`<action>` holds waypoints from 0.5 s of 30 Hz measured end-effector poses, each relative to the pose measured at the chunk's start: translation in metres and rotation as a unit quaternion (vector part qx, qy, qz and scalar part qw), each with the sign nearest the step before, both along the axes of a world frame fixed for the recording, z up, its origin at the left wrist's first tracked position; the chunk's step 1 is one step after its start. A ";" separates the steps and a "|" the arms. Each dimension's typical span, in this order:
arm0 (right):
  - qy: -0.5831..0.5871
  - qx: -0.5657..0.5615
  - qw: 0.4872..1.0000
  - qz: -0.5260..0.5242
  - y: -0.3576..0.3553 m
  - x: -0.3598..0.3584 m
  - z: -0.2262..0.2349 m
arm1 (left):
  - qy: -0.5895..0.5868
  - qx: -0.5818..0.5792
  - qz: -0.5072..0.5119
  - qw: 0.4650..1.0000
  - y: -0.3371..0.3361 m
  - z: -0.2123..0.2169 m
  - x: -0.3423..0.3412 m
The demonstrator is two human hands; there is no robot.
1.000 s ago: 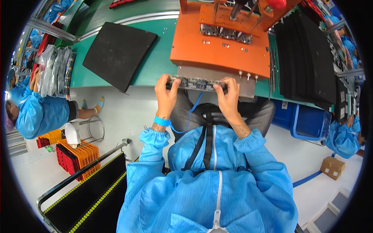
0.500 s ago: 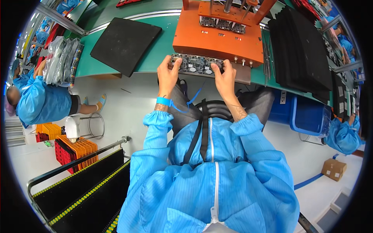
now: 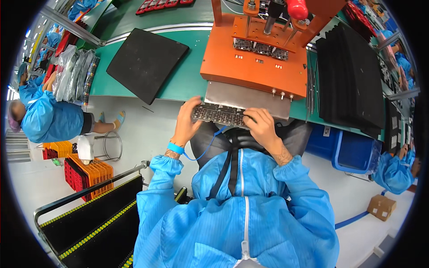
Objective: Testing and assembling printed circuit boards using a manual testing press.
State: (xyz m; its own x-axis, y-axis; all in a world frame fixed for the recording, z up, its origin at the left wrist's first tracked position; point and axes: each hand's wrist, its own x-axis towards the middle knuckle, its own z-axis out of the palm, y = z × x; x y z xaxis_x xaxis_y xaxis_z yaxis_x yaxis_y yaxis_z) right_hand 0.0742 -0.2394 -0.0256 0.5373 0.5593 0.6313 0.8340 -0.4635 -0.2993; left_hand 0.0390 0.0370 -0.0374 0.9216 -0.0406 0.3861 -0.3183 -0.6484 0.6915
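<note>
A circuit board panel point(image 3: 218, 115), dark and packed with small components, is held over my lap, just off the near edge of a bare metal plate point(image 3: 248, 97). My left hand point(image 3: 186, 123) is closed on the panel's left end, thumb low and fingers at the top. At the opposite end my right hand point(image 3: 262, 127) grips it with bent fingers. The panel is tilted, its face turned differently from flat. Beyond the plate stands an orange press point(image 3: 254, 67) with more circuit boards point(image 3: 259, 48) under its upper plate. A blue wrist strap point(image 3: 175, 148) circles my left wrist.
A black foam sheet point(image 3: 147, 64) lies on the green bench point(image 3: 178, 87) at left. Stacked black sheets point(image 3: 351, 80) stand at right, above a blue bin point(image 3: 355, 147). Bagged boards point(image 3: 71, 73) sit far left, near a seated co-worker point(image 3: 51, 116). A black-panelled rack point(image 3: 98, 214) is at lower left.
Both hands have drawn the board panel toward me, off the metal plate, and tilted it. The plate now shows bare, and my view has shifted to take in more of the press.
</note>
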 end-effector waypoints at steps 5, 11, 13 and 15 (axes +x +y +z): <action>0.351 0.348 0.866 -0.081 -0.004 -0.016 0.003 | 0.073 -0.201 0.116 0.970 -0.056 0.032 -0.011; 0.552 0.682 0.474 -0.072 -0.027 -0.067 0.055 | 0.189 -0.276 -0.098 0.937 -0.152 0.090 -0.003; 0.624 0.638 0.450 -0.031 -0.052 -0.082 0.059 | 0.224 -0.239 -0.157 0.932 -0.159 0.103 0.010; 0.592 0.565 0.566 -0.101 -0.072 -0.092 0.054 | 0.227 -0.159 -0.228 0.933 -0.168 0.105 0.020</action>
State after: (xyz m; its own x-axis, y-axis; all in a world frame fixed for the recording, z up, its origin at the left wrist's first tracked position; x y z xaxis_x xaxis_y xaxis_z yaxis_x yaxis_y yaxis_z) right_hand -0.0178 -0.3118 0.0283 0.9385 0.0096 -0.3451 -0.2970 0.5317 -0.7931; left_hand 0.0587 -0.1307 0.0681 0.9083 -0.4179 0.0185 -0.1378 -0.2572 0.9565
